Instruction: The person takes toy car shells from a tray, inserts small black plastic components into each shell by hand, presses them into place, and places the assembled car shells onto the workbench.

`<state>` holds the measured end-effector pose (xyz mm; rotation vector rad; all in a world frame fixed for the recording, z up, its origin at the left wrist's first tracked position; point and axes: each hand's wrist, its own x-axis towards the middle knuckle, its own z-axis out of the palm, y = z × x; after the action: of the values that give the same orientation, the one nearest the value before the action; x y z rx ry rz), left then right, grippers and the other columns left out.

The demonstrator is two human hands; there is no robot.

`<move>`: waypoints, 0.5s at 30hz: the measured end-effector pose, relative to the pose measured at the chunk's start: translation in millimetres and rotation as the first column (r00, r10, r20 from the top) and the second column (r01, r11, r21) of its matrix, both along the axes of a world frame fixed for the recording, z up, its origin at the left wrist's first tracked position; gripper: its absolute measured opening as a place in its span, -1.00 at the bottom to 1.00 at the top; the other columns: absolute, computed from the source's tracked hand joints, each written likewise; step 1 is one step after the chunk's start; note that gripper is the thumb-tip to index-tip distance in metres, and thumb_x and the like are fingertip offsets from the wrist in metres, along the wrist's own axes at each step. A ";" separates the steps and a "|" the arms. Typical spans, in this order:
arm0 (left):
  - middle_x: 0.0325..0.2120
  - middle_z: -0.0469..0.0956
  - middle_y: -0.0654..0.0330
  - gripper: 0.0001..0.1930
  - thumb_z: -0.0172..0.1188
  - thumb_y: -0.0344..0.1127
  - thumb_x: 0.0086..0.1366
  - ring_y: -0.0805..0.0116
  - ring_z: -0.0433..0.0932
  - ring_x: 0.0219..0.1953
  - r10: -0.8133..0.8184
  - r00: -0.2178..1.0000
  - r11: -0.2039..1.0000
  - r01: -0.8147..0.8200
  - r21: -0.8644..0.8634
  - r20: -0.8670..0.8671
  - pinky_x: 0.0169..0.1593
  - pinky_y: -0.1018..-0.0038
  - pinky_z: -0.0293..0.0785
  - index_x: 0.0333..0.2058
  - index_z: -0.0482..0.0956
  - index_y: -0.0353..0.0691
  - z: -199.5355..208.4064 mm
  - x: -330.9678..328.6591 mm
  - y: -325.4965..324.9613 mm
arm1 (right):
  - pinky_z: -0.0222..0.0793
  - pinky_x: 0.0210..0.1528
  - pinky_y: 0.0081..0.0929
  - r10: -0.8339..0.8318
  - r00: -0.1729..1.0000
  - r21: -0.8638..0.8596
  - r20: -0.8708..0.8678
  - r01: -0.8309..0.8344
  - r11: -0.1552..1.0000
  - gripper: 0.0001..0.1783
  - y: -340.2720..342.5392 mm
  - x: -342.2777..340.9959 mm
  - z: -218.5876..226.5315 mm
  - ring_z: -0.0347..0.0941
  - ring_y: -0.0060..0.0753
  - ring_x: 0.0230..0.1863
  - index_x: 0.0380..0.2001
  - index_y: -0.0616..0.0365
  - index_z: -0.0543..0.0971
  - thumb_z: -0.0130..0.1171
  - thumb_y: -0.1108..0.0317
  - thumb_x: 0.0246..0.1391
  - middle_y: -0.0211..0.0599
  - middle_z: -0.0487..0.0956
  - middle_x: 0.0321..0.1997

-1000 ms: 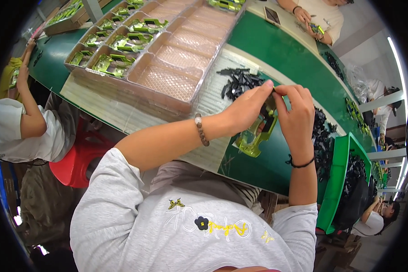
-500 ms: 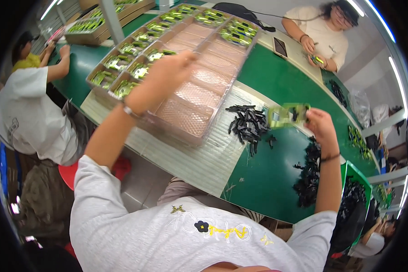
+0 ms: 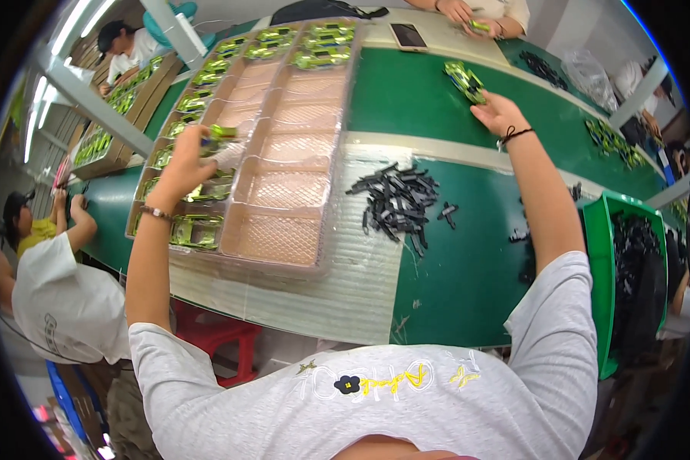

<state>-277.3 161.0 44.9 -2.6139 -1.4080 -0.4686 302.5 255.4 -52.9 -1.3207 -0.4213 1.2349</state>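
Over the clear plastic tray (image 3: 276, 264), my left hand (image 3: 182, 165) has its fingertips bent round a shiny lime-green toy car shell (image 3: 224, 133). The shell is partly hidden, and the thumb stands a little apart. My right hand (image 3: 501, 113) reaches away over the green table, pinching the near end of another lime-green toy car shell (image 3: 464, 81) with dark parts on it. More green shells (image 3: 195, 230) fill the tray's left column, several near compartments and the far end. Beside the tray lies a pile of small black plastic parts (image 3: 397, 201).
A phone (image 3: 408, 37) lies at the far edge, near a co-worker's hands (image 3: 468, 15). At right stands a green bin (image 3: 602, 284) of black parts, with more green shells (image 3: 615, 143) beyond. Another tray (image 3: 119, 115) stands at back left. A red stool (image 3: 230, 337) is below the table.
My right hand has moved from beside the black pile to farther over the table, still with its shell. My left hand has shifted left over the tray, onto a shell. The view has turned.
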 end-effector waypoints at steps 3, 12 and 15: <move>-0.18 0.36 0.01 -0.42 0.35 -0.35 -0.03 0.02 0.39 -0.13 0.090 0.971 0.907 -0.172 0.383 0.223 -0.01 0.30 0.32 -0.09 0.22 -0.33 15.4 23.5 -1.9 | 0.41 -0.14 -0.44 0.127 0.718 -0.003 0.685 -0.171 0.985 -0.48 -106.2 9.1 72.7 0.47 -0.35 -0.15 0.03 0.30 0.36 0.17 0.21 0.08 -0.19 0.44 0.03; 0.11 0.24 -0.20 -0.48 -0.33 -0.05 0.41 0.09 0.44 0.03 0.561 -0.070 0.295 0.948 -0.120 0.825 0.14 0.01 0.33 0.18 0.15 -0.29 23.1 140.7 -127.5 | 0.41 -0.19 -0.36 0.169 -0.388 -0.359 0.906 -0.493 0.793 -0.79 -309.7 -7.8 84.5 0.49 -0.20 -0.25 -0.43 0.15 0.61 0.30 0.35 -0.23 -0.24 0.58 -0.41; 0.09 0.31 -0.08 -0.46 -0.21 0.03 0.35 0.15 0.45 -0.01 0.802 0.046 -0.003 0.997 -0.073 0.595 0.07 0.03 0.34 0.13 0.25 -0.26 3.5 237.7 -140.3 | 0.39 -0.17 -0.34 0.207 -0.411 -0.368 0.888 -0.364 0.856 -0.85 -315.4 -13.7 67.6 0.47 -0.20 -0.23 -0.46 0.14 0.61 0.27 0.38 -0.20 -0.26 0.58 -0.43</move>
<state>-39.6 20.7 48.4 0.5142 0.1941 0.6346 288.8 -60.0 14.7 -1.9750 -2.2690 -0.0512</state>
